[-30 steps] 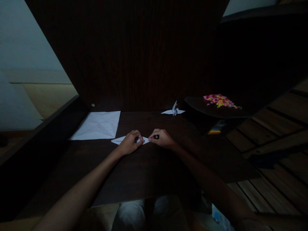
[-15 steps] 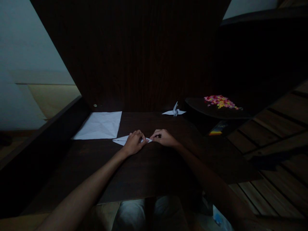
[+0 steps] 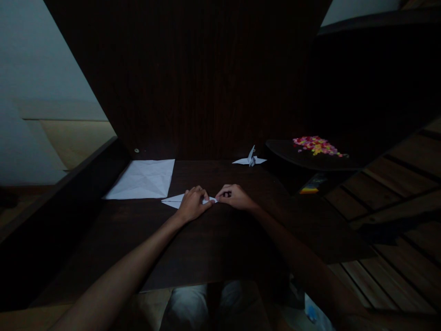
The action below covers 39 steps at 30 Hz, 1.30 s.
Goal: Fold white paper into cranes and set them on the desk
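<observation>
- The folded white paper (image 3: 171,201) is laid on the dark tabletop (image 3: 193,257), its long point stretched out to the left of both hands.
- Its middle is covered by the left hand (image 3: 195,203), which is rested on it with bent fingers; whether paper is pinched there cannot be told.
- Its right tip is pinched between the thumb and fingers of the right hand (image 3: 232,196).
- Behind and to the left, a creased white sheet (image 3: 141,179) is spread flat.
- Behind and to the right, a paper crane (image 3: 251,161) is set near the back panel (image 3: 206,101).
- Farther right, small colorful pieces (image 3: 319,145) are heaped on a dark shelf (image 3: 292,158).
</observation>
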Each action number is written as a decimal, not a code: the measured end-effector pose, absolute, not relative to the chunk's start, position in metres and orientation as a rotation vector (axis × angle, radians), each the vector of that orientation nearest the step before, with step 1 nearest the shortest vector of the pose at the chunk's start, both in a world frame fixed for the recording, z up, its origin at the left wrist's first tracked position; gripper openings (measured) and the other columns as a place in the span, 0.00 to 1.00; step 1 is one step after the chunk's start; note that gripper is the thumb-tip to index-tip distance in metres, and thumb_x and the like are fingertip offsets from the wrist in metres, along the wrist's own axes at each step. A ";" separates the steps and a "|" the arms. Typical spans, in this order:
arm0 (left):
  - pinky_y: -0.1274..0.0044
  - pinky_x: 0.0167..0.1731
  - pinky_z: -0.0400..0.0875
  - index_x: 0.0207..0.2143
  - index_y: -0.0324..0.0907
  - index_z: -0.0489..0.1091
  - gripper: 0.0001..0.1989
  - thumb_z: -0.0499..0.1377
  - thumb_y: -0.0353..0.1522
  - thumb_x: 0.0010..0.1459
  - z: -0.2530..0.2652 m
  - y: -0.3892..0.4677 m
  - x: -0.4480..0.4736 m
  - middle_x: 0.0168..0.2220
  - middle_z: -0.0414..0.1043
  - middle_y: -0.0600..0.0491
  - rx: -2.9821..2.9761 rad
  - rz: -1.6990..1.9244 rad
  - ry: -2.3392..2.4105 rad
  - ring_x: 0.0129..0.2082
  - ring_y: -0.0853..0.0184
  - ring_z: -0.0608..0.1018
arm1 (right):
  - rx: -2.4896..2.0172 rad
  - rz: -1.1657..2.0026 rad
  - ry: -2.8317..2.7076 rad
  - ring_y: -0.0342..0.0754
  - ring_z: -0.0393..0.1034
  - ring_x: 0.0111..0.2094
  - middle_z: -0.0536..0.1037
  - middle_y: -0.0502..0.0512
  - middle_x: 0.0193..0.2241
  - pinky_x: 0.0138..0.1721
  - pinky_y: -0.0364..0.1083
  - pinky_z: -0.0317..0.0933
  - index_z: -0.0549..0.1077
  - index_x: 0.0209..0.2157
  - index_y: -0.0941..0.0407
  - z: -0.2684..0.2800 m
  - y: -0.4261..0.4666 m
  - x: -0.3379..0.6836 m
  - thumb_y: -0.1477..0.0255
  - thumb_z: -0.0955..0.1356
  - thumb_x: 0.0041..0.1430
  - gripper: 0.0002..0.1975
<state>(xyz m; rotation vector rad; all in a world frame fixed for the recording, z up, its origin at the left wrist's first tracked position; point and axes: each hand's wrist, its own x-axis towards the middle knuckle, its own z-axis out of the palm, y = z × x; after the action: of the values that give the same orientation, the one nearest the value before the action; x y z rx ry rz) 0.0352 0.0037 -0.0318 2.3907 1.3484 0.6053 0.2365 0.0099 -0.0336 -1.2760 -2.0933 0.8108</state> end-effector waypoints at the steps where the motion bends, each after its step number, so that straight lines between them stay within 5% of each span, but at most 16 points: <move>1: 0.70 0.39 0.61 0.29 0.42 0.68 0.10 0.58 0.40 0.54 -0.032 0.004 0.036 0.34 0.69 0.52 2.399 0.601 1.349 0.39 0.61 0.71 | -1.268 0.813 -2.093 0.40 0.62 0.25 0.72 0.51 0.26 0.27 0.40 0.55 0.79 0.31 0.58 -0.034 0.010 0.237 0.73 0.69 0.50 0.06; 19: 0.71 0.37 0.58 0.41 0.54 0.73 0.11 0.54 0.41 0.58 -0.030 0.000 0.037 0.33 0.68 0.54 2.453 0.565 1.313 0.38 0.63 0.71 | -1.165 0.804 -2.200 0.41 0.65 0.28 0.72 0.53 0.30 0.27 0.40 0.56 0.78 0.35 0.57 -0.034 0.011 0.245 0.76 0.68 0.50 0.09; 39: 0.72 0.37 0.60 0.40 0.53 0.76 0.10 0.57 0.38 0.57 -0.027 -0.002 0.037 0.33 0.68 0.53 2.394 0.607 1.306 0.37 0.64 0.71 | -1.115 0.382 -2.429 0.45 0.66 0.33 0.72 0.54 0.30 0.35 0.43 0.58 0.78 0.31 0.57 -0.025 -0.002 0.238 0.78 0.68 0.49 0.07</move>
<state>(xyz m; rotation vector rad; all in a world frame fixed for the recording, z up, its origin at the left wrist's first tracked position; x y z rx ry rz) 0.0372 -0.0023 -0.0266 2.3945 1.3055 0.6069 0.2377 -0.0016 -0.0247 -1.1153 -2.4286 0.3817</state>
